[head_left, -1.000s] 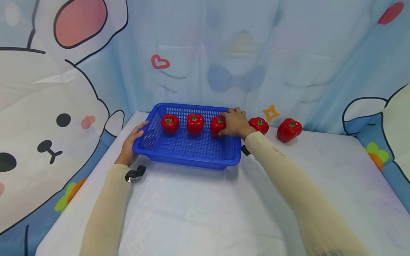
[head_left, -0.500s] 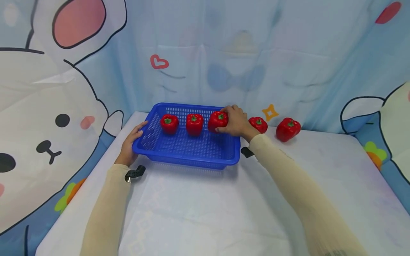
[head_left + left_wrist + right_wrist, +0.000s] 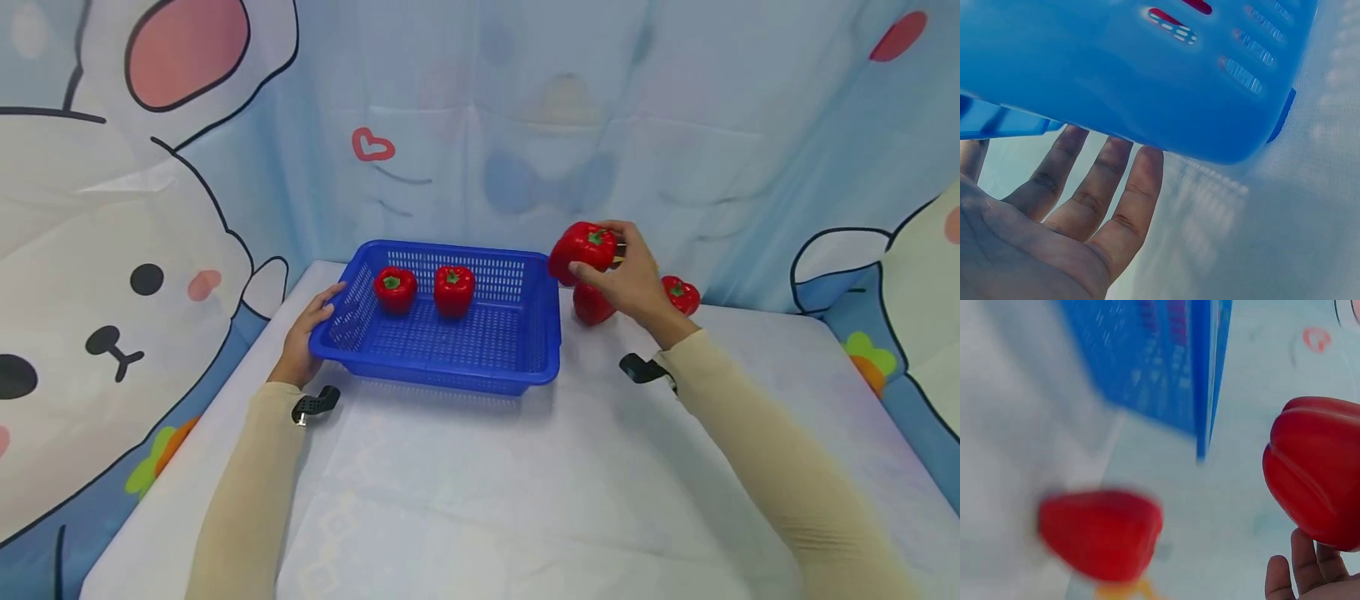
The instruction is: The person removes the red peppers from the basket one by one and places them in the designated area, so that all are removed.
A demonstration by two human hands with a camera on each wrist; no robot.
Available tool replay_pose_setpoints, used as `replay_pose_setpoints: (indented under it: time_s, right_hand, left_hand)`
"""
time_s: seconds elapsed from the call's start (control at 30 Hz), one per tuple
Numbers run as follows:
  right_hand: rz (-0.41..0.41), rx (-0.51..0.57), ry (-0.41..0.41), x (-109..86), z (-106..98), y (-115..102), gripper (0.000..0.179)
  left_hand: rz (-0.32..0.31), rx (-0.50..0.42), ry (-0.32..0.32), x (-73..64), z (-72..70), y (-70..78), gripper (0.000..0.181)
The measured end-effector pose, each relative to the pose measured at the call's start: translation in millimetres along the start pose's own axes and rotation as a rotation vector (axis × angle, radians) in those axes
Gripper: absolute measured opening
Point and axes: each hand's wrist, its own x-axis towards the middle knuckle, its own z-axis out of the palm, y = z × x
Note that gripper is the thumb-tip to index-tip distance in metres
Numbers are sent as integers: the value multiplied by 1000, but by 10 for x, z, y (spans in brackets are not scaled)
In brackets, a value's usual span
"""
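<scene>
My right hand [image 3: 636, 279] holds a red bell pepper [image 3: 581, 250] in the air just past the basket's right end. In the right wrist view this bell pepper [image 3: 1319, 472] appears at the right edge, with fingers [image 3: 1305, 562] below it. My left hand [image 3: 302, 337] rests against the left end of the blue plastic basket [image 3: 442, 379]. Its fingers [image 3: 1138, 200] are nearly straight and touch the basket's edge in the left wrist view. Inside the basket stand two red bell peppers, a left one [image 3: 395, 289] and a right one [image 3: 454, 291], stems up.
Beyond the basket's right end, a red bell pepper [image 3: 592, 306] lies on the white-covered table [image 3: 465, 483], partly behind the right hand. Another bell pepper [image 3: 681, 295] sits farther right, partly hidden by that hand. A printed cloth backdrop [image 3: 420, 192] hangs behind the table.
The right hand has lifted the rightmost bell pepper out of the basket and carried it rightward over the rim. The left hand and the basket have stayed in place.
</scene>
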Motion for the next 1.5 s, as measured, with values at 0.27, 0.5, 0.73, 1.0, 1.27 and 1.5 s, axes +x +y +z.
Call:
replay_pose_setpoints:
  time_s: [0.27,0.5,0.73,1.0,1.27,1.5]
  right_hand:
    - [181,-67,237,-45,-729,717,88]
    - [455,-54,394,-108,-1263,1473,93]
    - [552,-193,305,-232,-1263,1886,93]
    - [578,-227,214,-243,-1211,2015,95]
    - [589,-244,224,-184,-1222,1919,100]
    - [458,-168,384,-115,-1062,1386,78]
  left_hand:
    - [8,16,-7,9,-2,28,48]
    - [6,8,-10,-13,7,9,48]
    - [-5,-1,-3,-15,0,-8,48]
    - [-9,-16,-5,-1,2,7,48]
    - [3,-24,-5,-27,17,20,48]
    - [3,-19,-4,-26,18,26,48]
